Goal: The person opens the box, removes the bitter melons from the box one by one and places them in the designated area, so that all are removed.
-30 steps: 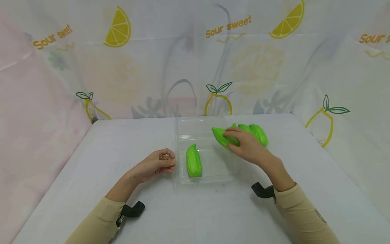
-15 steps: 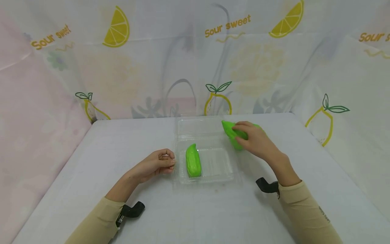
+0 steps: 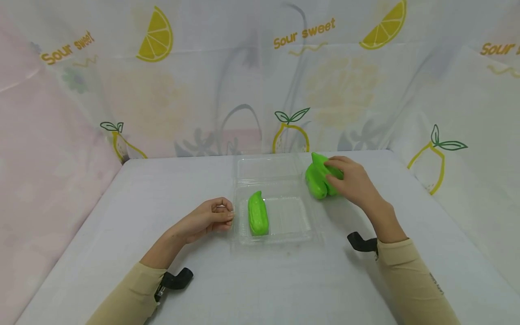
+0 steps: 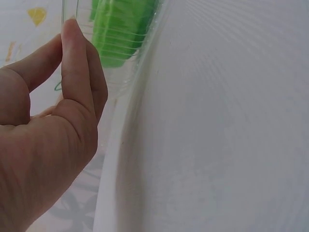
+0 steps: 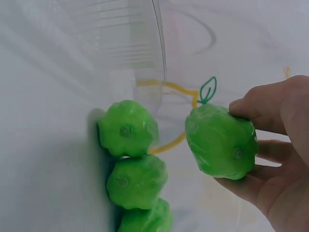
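A clear plastic clamshell box (image 3: 290, 216) lies open on the white table, one bright green ridged fruit with a pointed tip (image 3: 258, 214) lying lengthwise in its left part. At the box's left rim, my left hand (image 3: 213, 215) pinches the edge between thumb and fingers; the left wrist view shows this pinch (image 4: 72, 63) close up. My right hand (image 3: 351, 178) grips another green fruit (image 5: 219, 140), thumb on one side and fingers on the other. It is held above a row of similar green fruits (image 5: 128, 128) on the table, right of the box, partly hidden in the head view.
The box's lid (image 3: 268, 169) is folded back toward the rear. A lemon-printed curtain (image 3: 195, 90) hangs behind the white table (image 3: 260, 284). Black wrist-camera mounts (image 3: 362, 243) stick out from both sleeves.
My right hand has moved right and back with the green fruit, from over the box's right side to above the row. The left hand stays at the box rim.
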Motion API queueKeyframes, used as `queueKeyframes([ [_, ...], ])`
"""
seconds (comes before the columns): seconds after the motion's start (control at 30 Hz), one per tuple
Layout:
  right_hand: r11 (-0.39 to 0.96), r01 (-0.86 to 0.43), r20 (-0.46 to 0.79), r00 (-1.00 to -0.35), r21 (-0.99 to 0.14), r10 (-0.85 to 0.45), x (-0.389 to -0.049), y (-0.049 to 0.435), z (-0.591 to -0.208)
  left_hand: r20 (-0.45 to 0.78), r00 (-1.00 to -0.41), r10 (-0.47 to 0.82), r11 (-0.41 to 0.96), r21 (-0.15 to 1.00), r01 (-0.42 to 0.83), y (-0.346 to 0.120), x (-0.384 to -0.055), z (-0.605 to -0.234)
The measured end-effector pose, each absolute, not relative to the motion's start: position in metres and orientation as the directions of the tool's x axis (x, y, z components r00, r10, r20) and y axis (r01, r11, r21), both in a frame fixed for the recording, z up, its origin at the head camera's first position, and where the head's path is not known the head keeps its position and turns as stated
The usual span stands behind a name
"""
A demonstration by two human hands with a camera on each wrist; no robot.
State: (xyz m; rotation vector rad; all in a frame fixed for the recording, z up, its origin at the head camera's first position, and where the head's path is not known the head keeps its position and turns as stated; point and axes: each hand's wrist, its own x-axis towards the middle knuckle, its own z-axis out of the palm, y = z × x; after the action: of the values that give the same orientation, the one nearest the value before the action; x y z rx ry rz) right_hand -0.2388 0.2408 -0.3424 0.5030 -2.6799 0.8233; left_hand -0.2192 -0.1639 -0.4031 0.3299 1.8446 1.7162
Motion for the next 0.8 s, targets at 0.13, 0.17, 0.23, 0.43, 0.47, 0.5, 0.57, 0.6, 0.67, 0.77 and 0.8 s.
queueKeyframes([
  [0.13, 0.781, -0.379, 0.368, -0.907, -0.497, -0.206, -0.24, 0.249, -0.342, -0.249, -0.795, 0.553, 0.135, 0.968, -0.21, -0.163, -0.219, -0.403],
  [0.17, 0.782, -0.372, 0.369, -0.908, -0.499, -0.197, -0.24, 0.251, -0.342, -0.25, -0.796, 0.552, 0.135, 0.968, -0.211, -0.163, -0.219, -0.402],
  [0.23, 0.787, -0.361, 0.372, -0.91, -0.501, -0.181, -0.241, 0.255, -0.342, -0.253, -0.796, 0.55, 0.136, 0.967, -0.214, -0.163, -0.219, -0.402],
  [0.43, 0.802, -0.335, 0.38, -0.913, -0.494, -0.148, -0.242, 0.265, -0.342, -0.261, -0.796, 0.547, 0.143, 0.965, -0.218, -0.163, -0.217, -0.4],
  [0.47, 0.807, -0.329, 0.377, -0.915, -0.491, -0.143, -0.242, 0.267, -0.342, -0.261, -0.796, 0.546, 0.144, 0.965, -0.217, -0.163, -0.217, -0.4],
  [0.5, 0.809, -0.323, 0.376, -0.916, -0.491, -0.137, -0.242, 0.268, -0.341, -0.261, -0.797, 0.545, 0.145, 0.965, -0.217, -0.163, -0.217, -0.4],
  [0.57, 0.816, -0.311, 0.376, -0.918, -0.488, -0.125, -0.242, 0.272, -0.341, -0.259, -0.798, 0.544, 0.145, 0.966, -0.215, -0.163, -0.217, -0.4],
  [0.6, 0.82, -0.307, 0.379, -0.918, -0.484, -0.119, -0.242, 0.274, -0.34, -0.259, -0.798, 0.543, 0.146, 0.966, -0.214, -0.163, -0.217, -0.4],
  [0.67, 0.823, -0.296, 0.379, -0.919, -0.485, -0.107, -0.242, 0.277, -0.339, -0.258, -0.798, 0.544, 0.147, 0.966, -0.212, -0.163, -0.217, -0.4],
  [0.77, 0.83, -0.281, 0.379, -0.921, -0.482, -0.091, -0.242, 0.282, -0.338, -0.254, -0.799, 0.545, 0.143, 0.967, -0.21, -0.162, -0.217, -0.399],
  [0.8, 0.831, -0.276, 0.378, -0.922, -0.482, -0.087, -0.243, 0.284, -0.338, -0.253, -0.798, 0.547, 0.142, 0.967, -0.21, -0.162, -0.217, -0.399],
])
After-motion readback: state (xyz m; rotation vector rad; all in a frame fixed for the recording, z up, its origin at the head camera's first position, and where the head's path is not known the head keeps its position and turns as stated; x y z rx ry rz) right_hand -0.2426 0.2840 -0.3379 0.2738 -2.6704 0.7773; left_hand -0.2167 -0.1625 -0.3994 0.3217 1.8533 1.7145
